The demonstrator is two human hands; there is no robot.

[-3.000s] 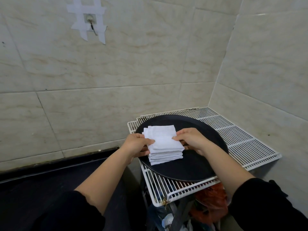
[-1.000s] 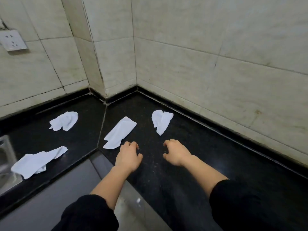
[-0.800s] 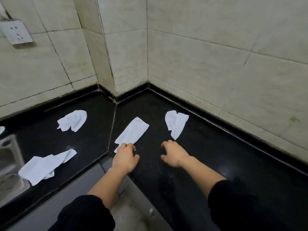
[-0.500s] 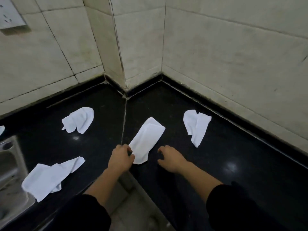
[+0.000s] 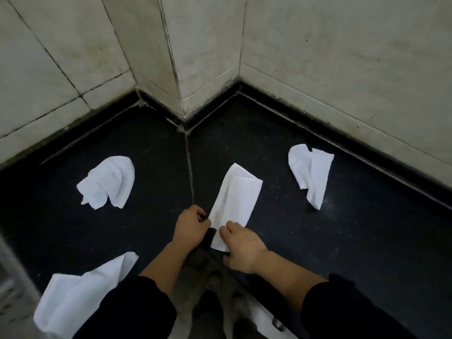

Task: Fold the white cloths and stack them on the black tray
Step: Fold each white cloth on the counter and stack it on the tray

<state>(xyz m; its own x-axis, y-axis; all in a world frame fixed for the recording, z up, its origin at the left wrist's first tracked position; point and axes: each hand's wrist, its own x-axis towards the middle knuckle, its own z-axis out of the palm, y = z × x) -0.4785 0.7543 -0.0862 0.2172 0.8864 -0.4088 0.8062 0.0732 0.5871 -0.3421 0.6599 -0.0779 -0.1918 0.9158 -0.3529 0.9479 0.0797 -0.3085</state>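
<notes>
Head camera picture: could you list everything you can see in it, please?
White cloths: four, white, unfolded on the counter: middle cloth, back-left cloth, back-right cloth, near-left cloth.
Counter: one, black, lower half, bending round a wall corner.
Wall tiles: several, cream with dark grout, behind the counter.
Blurred grey thing: one, far left edge; cannot tell what.
Sleeves: two, black, bottom: left sleeve, right sleeve.
Left grip: one bare hand, pinches the middle cloth's near left edge.
Right grip: one bare hand, holds that cloth's near end.
</notes>
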